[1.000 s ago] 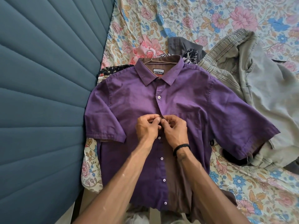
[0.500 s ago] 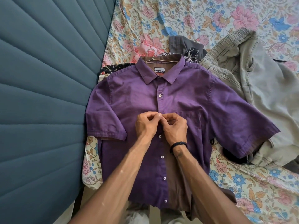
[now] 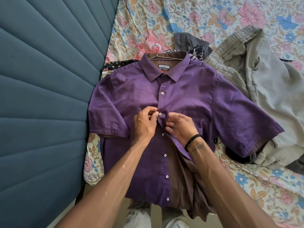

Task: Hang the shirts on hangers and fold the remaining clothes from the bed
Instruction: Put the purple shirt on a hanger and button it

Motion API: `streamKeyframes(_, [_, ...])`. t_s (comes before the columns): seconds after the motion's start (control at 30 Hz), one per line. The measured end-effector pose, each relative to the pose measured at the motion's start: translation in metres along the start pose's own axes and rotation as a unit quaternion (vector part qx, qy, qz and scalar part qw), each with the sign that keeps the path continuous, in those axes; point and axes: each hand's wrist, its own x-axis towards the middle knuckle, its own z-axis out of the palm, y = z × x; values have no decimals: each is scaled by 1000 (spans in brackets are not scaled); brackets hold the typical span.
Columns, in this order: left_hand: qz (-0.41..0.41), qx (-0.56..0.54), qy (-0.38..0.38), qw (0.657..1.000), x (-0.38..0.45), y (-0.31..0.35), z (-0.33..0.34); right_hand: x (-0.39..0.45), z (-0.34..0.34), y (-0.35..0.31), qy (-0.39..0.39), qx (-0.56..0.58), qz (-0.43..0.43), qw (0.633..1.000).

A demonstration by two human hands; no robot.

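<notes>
Your left hand point(image 3: 144, 124) has its grip curled, thumb and fingertips pinching the placket of the purple shirt point(image 3: 189, 102) beside a white button point(image 3: 160, 114). Your right hand point(image 3: 180, 127) pinches the opposite front edge, a black band point(image 3: 192, 140) on its wrist. That shirt lies face up on the floral bed sheet point(image 3: 213, 15), on a wire hanger point(image 3: 158, 51), lower front still open. Grey trousers point(image 3: 263, 76) lie to its right, a blue padded headboard point(image 3: 41, 96) to its left.

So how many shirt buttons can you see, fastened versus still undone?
On the purple shirt:
Fastened: 2, the upper button and the button between the hands
Undone: 4, starting with the next button down
Total: 6
</notes>
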Motion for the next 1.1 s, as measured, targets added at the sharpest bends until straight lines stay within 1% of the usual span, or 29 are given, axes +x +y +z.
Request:
streamKeyframes(0.03, [-9, 4, -2, 1000, -3, -2, -1, 0, -6, 4, 35, -67, -55, 996])
streamKeyframes(0.07, [-17, 11, -9, 1000, -8, -7, -1, -1, -14, 10, 70, -171, -114, 976])
streamKeyframes(0.1, [-20, 21, -22, 999, -13, -11, 0, -4, -23, 15, 93, -270, -161, 945])
streamKeyframes(0.17, [-21, 53, -59, 997, -29, -16, 4, -13, -40, 27, 89, -399, -189, 893])
streamKeyframes(0.27, [5, 151, -100, 983, -54, -18, 12, -25, -58, 52, 63, -524, -212, 822])
streamKeyframes(0.33, [10, 207, -110, 972, -67, -16, 17, -28, -62, 64, 74, -559, -258, 784])
streamKeyframes(0.43, [-4, 222, -89, 971, -72, -16, 23, -26, -60, 71, 87, -567, -301, 761])
streamKeyframes(0.5, [-17, 220, -75, 972, -68, -17, 26, -26, -57, 72, 80, -576, -306, 754])
streamKeyframes(0.57, [-29, 231, -76, 970, -64, -16, 27, -27, -52, 73, 77, -605, -302, 733])
streamKeyframes(0.63, [-23, 238, -88, 967, -63, -16, 28, -26, -46, 73, 80, -624, -307, 714])
streamKeyframes(0.67, [-17, 236, -88, 968, -64, -14, 28, -26, -42, 72, 82, -623, -303, 717])
streamKeyframes(0.73, [-5, 214, -71, 974, -65, -12, 25, -24, -36, 68, 87, -597, -293, 742])
streamKeyframes(0.8, [-30, 166, -48, 985, -66, -10, 20, -25, -32, 66, 100, -567, -296, 762])
streamKeyframes(0.87, [-87, 96, -37, 991, -69, -9, 17, -31, -32, 64, 106, -570, -305, 756])
streamKeyframes(0.93, [-124, 28, -27, 992, -73, -9, 15, -38, -31, 65, 104, -580, -307, 747])
streamKeyframes(0.97, [-132, 5, -22, 991, -76, -8, 14, -40, -31, 66, 104, -571, -305, 755])
streamKeyframes(1.0, [-137, -14, -18, 990, -78, -6, 13, -40, -30, 68, 106, -551, -300, 772])
streamKeyframes(1.03, [-143, -32, -17, 989, -79, -4, 12, -40, -30, 69, 109, -521, -288, 796])
streamKeyframes(1.1, [-159, -61, -22, 985, -82, 2, 10, -42, -27, 69, 111, -442, -240, 857])
